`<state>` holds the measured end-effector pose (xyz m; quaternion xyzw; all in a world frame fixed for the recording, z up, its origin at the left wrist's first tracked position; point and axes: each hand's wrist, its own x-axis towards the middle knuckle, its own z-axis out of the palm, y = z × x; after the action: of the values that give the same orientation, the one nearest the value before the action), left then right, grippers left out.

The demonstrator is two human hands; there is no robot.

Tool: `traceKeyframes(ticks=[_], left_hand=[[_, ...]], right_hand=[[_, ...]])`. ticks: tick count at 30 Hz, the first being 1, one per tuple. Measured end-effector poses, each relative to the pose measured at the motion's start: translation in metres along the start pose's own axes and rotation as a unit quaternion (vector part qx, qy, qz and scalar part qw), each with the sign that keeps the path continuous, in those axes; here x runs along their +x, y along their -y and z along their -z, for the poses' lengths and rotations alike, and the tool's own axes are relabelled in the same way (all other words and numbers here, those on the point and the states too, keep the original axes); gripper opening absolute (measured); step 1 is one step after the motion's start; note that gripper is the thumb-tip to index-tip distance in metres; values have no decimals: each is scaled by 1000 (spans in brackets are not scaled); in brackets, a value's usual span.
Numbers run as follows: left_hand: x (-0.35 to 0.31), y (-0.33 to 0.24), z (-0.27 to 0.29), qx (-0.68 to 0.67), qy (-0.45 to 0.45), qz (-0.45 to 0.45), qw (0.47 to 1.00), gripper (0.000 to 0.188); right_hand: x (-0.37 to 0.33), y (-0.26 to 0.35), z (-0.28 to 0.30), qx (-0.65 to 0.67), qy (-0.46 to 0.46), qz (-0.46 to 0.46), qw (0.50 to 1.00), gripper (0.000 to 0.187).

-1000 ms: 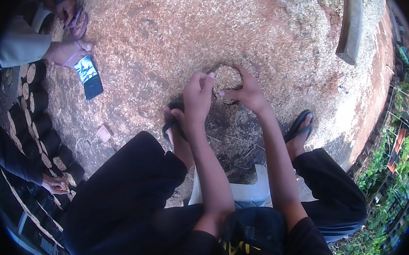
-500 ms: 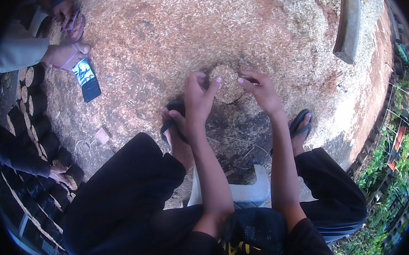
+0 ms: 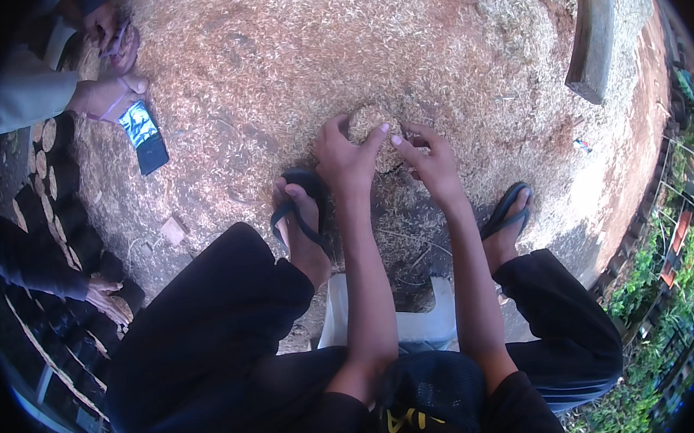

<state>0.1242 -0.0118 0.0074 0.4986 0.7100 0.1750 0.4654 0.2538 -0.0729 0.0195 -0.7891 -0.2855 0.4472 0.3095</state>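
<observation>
A round, straw-coloured lump (image 3: 370, 119), its top covered in husk flakes, sits between my two hands on the ground in front of my feet. My left hand (image 3: 349, 158) is closed around its left side, thumb stretched over the near edge. At the right side my right hand (image 3: 433, 164) grips it, thumb on the near right edge and fingers curled behind. Both thumb tips lie close together. The lump's underside and side wall are hidden by my hands, so I cannot tell whether a bag surrounds it.
Husks cover the ground (image 3: 273, 77). A phone-like slab (image 3: 145, 138) lies by another person's foot (image 3: 109, 100). Husk-topped black bags (image 3: 48, 197) stand at the left, where another person's hand (image 3: 107, 296) rests. A curved log (image 3: 590, 38) lies far right; plants (image 3: 651, 300) grow nearer.
My hands have moved closer together, and their thumbs now nearly meet over the lump's near edge. The lump appears shifted slightly left. The other person's hand at the bags has moved slightly.
</observation>
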Motion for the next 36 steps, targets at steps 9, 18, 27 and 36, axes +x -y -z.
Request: traceKeyframes(ticks=[9,18,27,36], left_hand=[[-3,-5,-7,27,-28,39,998,81],[9,21,16,-240,64,-55,967,65],[15,31,14,-155,28,-125,980,62],[14,30,5,-168,-6,-108,980,52]], right_hand=[[3,-11,-14,-56,-36,-18,998,54],[16,5,7,-62,19,70,995,60],[33,0,-22,-129,-103,153,974,68],[28,18,-27,-48,-35,96,994,71]])
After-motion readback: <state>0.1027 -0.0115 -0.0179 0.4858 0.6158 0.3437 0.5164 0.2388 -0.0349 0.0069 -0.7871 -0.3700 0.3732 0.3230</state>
